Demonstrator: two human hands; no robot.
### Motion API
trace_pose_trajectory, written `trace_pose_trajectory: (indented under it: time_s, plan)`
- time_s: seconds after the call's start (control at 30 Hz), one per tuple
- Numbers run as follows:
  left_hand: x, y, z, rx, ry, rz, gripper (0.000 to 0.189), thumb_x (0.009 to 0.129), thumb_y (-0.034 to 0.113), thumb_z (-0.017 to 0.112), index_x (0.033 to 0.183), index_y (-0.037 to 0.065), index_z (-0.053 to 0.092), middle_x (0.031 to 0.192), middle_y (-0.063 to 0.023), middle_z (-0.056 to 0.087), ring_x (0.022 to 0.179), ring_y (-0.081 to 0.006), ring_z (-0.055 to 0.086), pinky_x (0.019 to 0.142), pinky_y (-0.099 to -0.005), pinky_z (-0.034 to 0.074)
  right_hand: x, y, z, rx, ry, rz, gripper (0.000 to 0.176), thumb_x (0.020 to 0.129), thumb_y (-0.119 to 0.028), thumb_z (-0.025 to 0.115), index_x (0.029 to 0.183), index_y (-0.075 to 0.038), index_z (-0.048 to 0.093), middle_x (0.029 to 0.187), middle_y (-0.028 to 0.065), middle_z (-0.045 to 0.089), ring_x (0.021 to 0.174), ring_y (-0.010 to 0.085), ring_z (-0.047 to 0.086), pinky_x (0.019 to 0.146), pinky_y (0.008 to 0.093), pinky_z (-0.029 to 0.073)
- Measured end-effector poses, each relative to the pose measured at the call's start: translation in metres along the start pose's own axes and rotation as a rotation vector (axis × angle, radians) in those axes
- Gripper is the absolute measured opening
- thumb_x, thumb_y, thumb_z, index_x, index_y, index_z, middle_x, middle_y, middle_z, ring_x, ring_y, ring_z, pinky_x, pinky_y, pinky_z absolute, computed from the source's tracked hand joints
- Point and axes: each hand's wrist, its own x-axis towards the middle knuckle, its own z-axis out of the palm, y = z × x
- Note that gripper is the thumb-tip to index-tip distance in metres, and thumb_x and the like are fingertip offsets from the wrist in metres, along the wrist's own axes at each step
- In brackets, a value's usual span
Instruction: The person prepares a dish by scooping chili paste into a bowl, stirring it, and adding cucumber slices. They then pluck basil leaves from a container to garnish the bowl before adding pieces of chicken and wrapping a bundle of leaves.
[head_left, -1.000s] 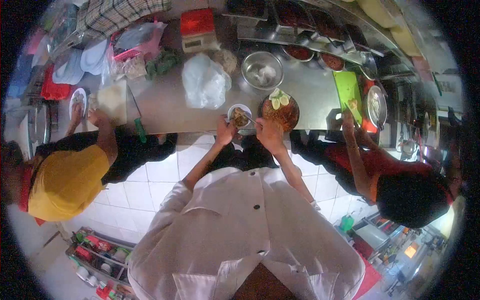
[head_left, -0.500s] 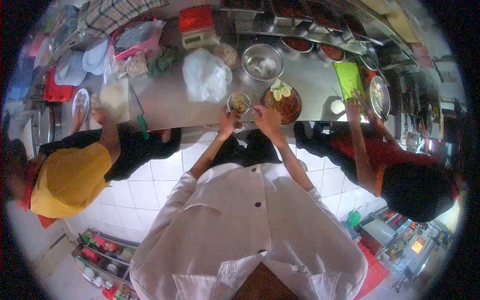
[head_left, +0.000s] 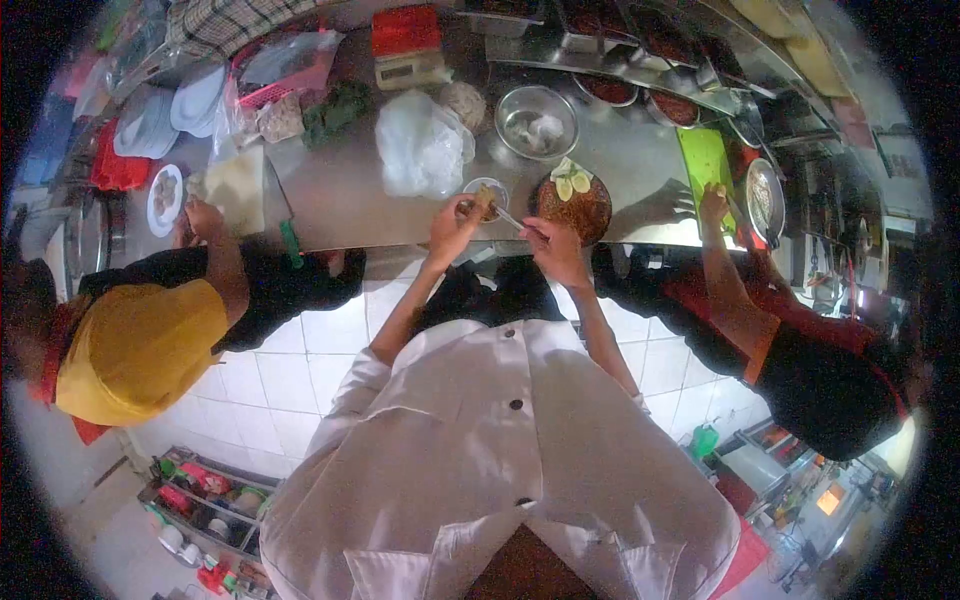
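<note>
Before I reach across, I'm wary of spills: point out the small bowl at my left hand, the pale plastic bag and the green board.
Small bowl (head_left: 488, 181): head view, on its far rim.
Pale plastic bag (head_left: 415, 147): head view, middle of its bulge.
Green board (head_left: 703, 155): head view, bare far part.

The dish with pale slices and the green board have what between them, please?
In the head view, the stretch between the dish and the board is bare metal counter, partly shadowed.

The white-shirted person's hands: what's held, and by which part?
The right hand holds a utensil by its end away from the bowl; the left hand apparently pinches food, exact spot unclear.
</note>
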Motion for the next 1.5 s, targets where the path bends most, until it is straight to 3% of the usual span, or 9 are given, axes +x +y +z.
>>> trace_pose_trajectory:
  time_s: [0.33, 0.57, 0.67, 1.0, 1.1, 1.17, 1.3, 1.43, 1.5]
  plan:
    - [0.022, 0.011, 0.077, -0.091, -0.263, 0.233, 0.033, 0.09, 0.032, 0.066, 0.097, 0.0, 0.066, 0.079, -0.0109, 0.066, 0.075, -0.0183, 0.061, 0.072, -0.0332, 0.047, -0.048, 0.022, -0.049, 0.031, 0.213, 0.094, 0.026, 0.088, -0.025, 0.069, 0.104, -0.004, 0.07, 0.084, 0.0179, 0.071, 0.071, 0.0273, 0.069, 0.067, 0.0378, 0.052]
    - [0.004, 0.049, 0.133, 0.119, -0.208, 0.144, 0.035, 0.092, 0.034, 0.06, 0.101, 0.0, 0.066, 0.091, -0.0208, 0.069, 0.088, -0.039, 0.065, 0.078, -0.0444, 0.05, -0.065, 0.039, -0.052, -0.15, 0.38, 0.38, 0.028, 0.085, -0.024, 0.071, 0.106, -0.005, 0.07, 0.08, 0.0141, 0.072, 0.074, 0.0248, 0.07, 0.07, 0.0351, 0.052]
    - [0.012, 0.037, 0.146, 0.063, -0.237, 0.116, 0.05, 0.092, 0.048, 0.059, 0.111, 0.001, 0.063, 0.099, -0.0221, 0.068, 0.097, -0.0386, 0.064, 0.086, -0.044, 0.048, -0.066, 0.059, -0.044, -0.21, 0.521, 0.243, 0.027, 0.085, -0.024, 0.071, 0.105, -0.005, 0.07, 0.08, 0.0144, 0.071, 0.073, 0.0276, 0.07, 0.07, 0.037, 0.052]
    - [0.031, 0.03, 0.159, 0.145, -0.181, 0.138, 0.044, 0.087, 0.04, 0.065, 0.11, 0.001, 0.066, 0.088, -0.0223, 0.069, 0.087, -0.0348, 0.068, 0.077, -0.0419, 0.052, -0.044, 0.107, -0.087, 0.129, 0.288, 0.105, 0.026, 0.087, -0.026, 0.068, 0.102, -0.005, 0.072, 0.09, 0.0168, 0.072, 0.077, 0.0306, 0.07, 0.071, 0.0374, 0.053]
    - [0.016, 0.065, 0.153, -0.072, -0.302, -0.261, 0.046, 0.085, 0.042, 0.069, 0.107, 0.002, 0.068, 0.079, -0.0162, 0.069, 0.077, -0.0245, 0.068, 0.071, -0.0353, 0.052, -0.042, 0.119, -0.093, 0.185, 0.231, 0.135, 0.031, 0.088, -0.031, 0.068, 0.104, -0.004, 0.072, 0.09, 0.0172, 0.072, 0.077, 0.0295, 0.07, 0.071, 0.0375, 0.053]
    - [0.02, 0.061, 0.156, -0.007, -0.394, -0.144, 0.042, 0.084, 0.041, 0.071, 0.103, 0.004, 0.07, 0.074, -0.0102, 0.068, 0.068, -0.0164, 0.065, 0.065, -0.0309, 0.051, -0.039, 0.129, -0.099, 0.214, 0.23, 0.092, 0.035, 0.087, -0.034, 0.068, 0.104, -0.004, 0.071, 0.089, 0.0172, 0.072, 0.076, 0.0282, 0.069, 0.07, 0.0374, 0.053]
    - [0.017, 0.071, 0.16, 0.201, -0.365, 0.067, 0.035, 0.084, 0.036, 0.071, 0.1, 0.005, 0.072, 0.075, -0.0108, 0.07, 0.066, -0.0194, 0.067, 0.063, -0.0347, 0.051, -0.037, 0.123, -0.124, 0.197, -0.009, 0.23, 0.036, 0.088, -0.035, 0.068, 0.104, -0.003, 0.071, 0.088, 0.0163, 0.072, 0.073, 0.0273, 0.068, 0.068, 0.0362, 0.052]
    - [0.022, 0.061, 0.167, 0.241, -0.38, 0.046, 0.035, 0.084, 0.035, 0.07, 0.1, 0.005, 0.072, 0.074, -0.0119, 0.07, 0.068, -0.0215, 0.068, 0.064, -0.0376, 0.051, -0.032, 0.147, -0.118, 0.276, 0.05, 0.163, 0.037, 0.088, -0.038, 0.067, 0.104, -0.006, 0.072, 0.088, 0.015, 0.072, 0.073, 0.0294, 0.068, 0.068, 0.0368, 0.052]
    - [0.026, 0.05, 0.175, 0.262, -0.306, 0.131, 0.034, 0.085, 0.035, 0.069, 0.099, 0.004, 0.072, 0.072, -0.0125, 0.07, 0.066, -0.021, 0.068, 0.062, -0.0377, 0.051, -0.03, 0.154, -0.119, 0.272, -0.013, 0.149, 0.038, 0.091, -0.032, 0.067, 0.114, -0.003, 0.068, 0.09, 0.0049, 0.075, 0.068, 0.0103, 0.062, 0.065, 0.0275, 0.049]
